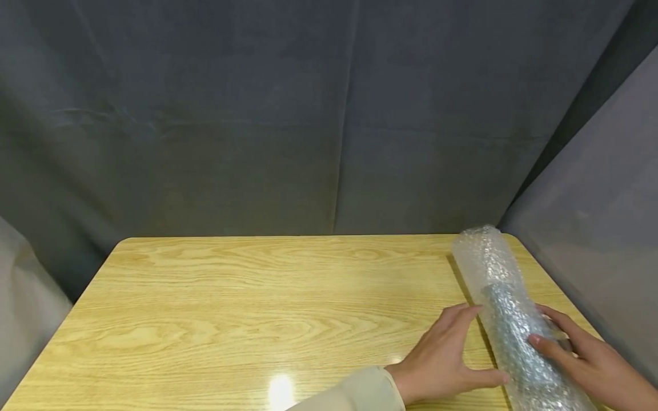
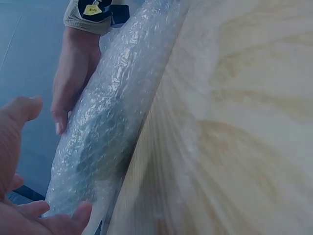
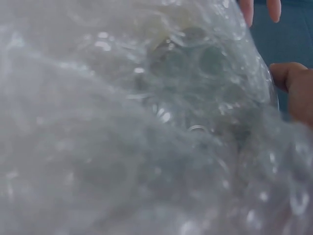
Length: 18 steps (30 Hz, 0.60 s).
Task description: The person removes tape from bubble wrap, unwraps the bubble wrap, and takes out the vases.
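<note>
A long roll of clear bubble wrap (image 1: pixel 493 268) lies along the right side of the table, with a bluish-green thing (image 1: pixel 519 325) showing through its layers. From the right side, my right hand (image 1: pixel 591 354) holds the roll, thumb on top and fingers down its far side. To the left of the roll is my left hand (image 1: pixel 442 357), thumb and fingers spread apart, the tips right at the wrap's edge. The wrap (image 3: pixel 146 147) fills most of the right wrist view. In the left wrist view, the bubble wrap (image 2: pixel 117 93) runs between both hands.
The wood-grain table (image 1: pixel 247 297) stretches away to the left, with a bright glare spot near its front. A dark grey curtain (image 1: pixel 257 114) hangs behind it. Lighter grey cloth (image 1: pixel 601 188) stands close along the right side.
</note>
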Tool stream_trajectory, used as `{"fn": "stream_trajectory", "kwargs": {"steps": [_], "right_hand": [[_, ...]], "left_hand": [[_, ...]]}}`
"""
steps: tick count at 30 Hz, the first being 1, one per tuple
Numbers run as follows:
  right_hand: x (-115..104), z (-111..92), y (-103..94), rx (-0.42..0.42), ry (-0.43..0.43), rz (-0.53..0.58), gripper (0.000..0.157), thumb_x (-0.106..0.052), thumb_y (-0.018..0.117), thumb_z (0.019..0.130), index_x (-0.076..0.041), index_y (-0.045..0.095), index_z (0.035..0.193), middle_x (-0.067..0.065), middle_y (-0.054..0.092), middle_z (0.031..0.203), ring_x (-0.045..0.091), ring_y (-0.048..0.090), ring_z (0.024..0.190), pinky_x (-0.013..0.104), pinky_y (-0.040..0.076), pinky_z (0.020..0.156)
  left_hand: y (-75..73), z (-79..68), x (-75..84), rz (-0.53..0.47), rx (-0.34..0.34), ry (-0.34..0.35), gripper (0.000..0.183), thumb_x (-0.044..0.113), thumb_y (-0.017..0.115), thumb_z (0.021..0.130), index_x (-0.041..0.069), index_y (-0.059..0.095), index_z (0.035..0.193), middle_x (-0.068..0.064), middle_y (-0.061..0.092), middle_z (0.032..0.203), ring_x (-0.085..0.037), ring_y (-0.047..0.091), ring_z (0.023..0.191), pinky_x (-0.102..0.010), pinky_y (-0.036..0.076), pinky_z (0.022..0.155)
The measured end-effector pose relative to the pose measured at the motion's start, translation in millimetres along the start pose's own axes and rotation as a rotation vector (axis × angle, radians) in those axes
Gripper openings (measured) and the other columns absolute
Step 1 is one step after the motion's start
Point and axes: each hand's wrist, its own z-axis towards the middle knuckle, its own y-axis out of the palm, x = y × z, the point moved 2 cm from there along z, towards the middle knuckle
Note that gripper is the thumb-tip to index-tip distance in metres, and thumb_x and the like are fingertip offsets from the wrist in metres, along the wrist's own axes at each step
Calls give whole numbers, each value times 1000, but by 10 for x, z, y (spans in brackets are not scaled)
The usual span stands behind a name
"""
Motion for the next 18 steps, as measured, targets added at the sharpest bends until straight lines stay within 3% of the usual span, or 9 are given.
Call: {"fn": "stream_trajectory", "kwargs": {"steps": [9, 18], "right_hand": [[-1, -32, 3, 74, -44, -16, 103, -68, 39, 104, 11, 4, 161, 51, 24, 151, 65, 55, 120, 53, 55, 78], [-28, -69, -10, 130, -103, 15, 96, -61, 43, 106, 9, 9, 161, 50, 24, 153, 63, 58, 117, 53, 56, 75]], "left_hand": [[197, 112, 100, 7, -26, 7, 91, 64, 71, 89, 42, 19, 161, 18, 26, 164, 0, 35, 149, -22, 49, 107], [234, 192, 155, 21, -43, 30, 88, 62, 72, 89, 44, 23, 160, 19, 31, 160, 3, 40, 142, -19, 50, 102]]}}
